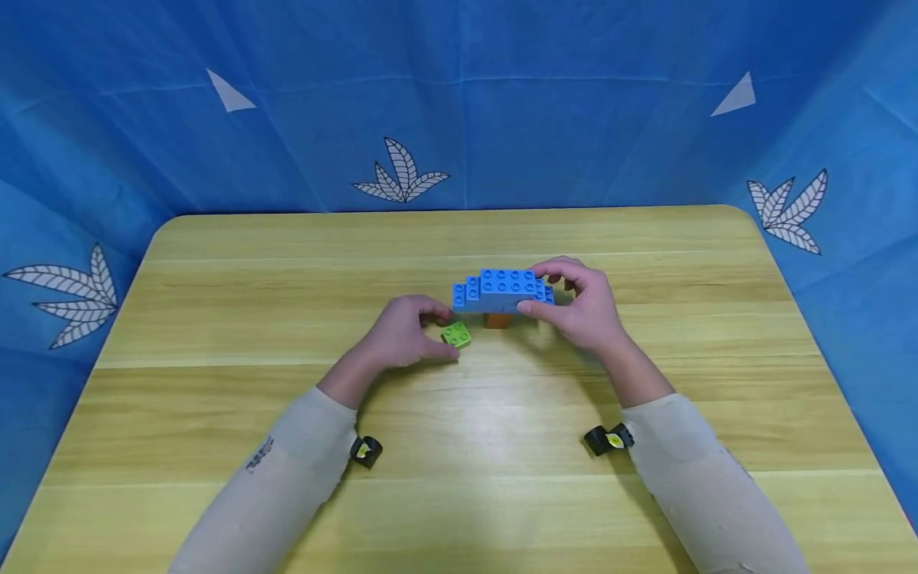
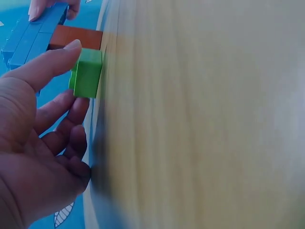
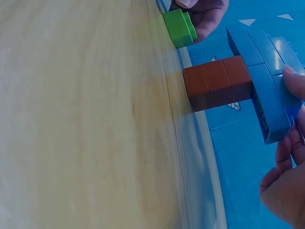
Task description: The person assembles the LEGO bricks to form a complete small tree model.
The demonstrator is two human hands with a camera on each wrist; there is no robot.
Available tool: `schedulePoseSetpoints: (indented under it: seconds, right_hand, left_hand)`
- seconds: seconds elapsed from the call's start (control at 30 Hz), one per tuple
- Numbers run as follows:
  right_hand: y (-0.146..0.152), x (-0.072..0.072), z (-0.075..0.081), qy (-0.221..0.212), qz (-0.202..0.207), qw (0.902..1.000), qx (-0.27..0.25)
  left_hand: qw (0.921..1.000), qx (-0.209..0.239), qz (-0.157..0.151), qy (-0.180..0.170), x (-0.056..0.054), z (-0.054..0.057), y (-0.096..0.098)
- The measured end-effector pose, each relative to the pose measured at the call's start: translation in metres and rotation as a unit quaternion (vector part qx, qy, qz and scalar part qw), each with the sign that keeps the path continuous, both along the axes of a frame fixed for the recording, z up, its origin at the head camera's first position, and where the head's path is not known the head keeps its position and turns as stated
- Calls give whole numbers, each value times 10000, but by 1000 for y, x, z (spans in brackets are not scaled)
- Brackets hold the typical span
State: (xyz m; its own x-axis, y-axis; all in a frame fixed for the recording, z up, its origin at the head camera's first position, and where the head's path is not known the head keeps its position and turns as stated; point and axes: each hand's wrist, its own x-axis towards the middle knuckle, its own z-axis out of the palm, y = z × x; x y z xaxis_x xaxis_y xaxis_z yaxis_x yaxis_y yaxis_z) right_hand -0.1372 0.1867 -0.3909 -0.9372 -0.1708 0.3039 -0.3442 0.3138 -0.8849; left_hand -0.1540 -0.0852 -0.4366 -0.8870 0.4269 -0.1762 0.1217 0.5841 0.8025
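My right hand (image 1: 584,307) grips the right end of a stepped blue brick build (image 1: 505,281), its thumb across the front and its fingers behind. Beneath the blue bricks stands a column of three brown bricks (image 3: 218,82), which meets their underside and reaches down to the tabletop. To its left is a green two-by-two brick (image 1: 457,335), studs up and turned slightly askew. My left hand (image 1: 410,333) pinches this green brick, with the thumb at its near side and fingertips at its far side. Part of the index finger is hidden in the left wrist view.
Both hands work over a light wood table (image 1: 473,478) near its middle. A blue cloth (image 1: 559,143) with white leaf prints hangs behind and beside it. Small black straps with yellow marks (image 1: 610,439) sit at both sleeve cuffs.
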Motion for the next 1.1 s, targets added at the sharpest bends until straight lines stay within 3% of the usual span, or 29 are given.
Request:
schedulePoseSetpoints:
  seconds: [0.3,0.57,0.9,1.1]
  right_hand:
    - [-1,-1,1,23,17,10000,53]
    - [-2,0,3,4,33,10000,81]
    - [-1,0,2,23,63,9998,167]
    - [-1,0,2,-20,69,9999,111]
  left_hand:
    - [9997,-216,-73,115,1,-2,5]
    - [9998,-156,54,56,0,0,-4]
    - [9994,35,312,173,-1,14,-20]
    - [9968,175,528,575,-7,26,-31]
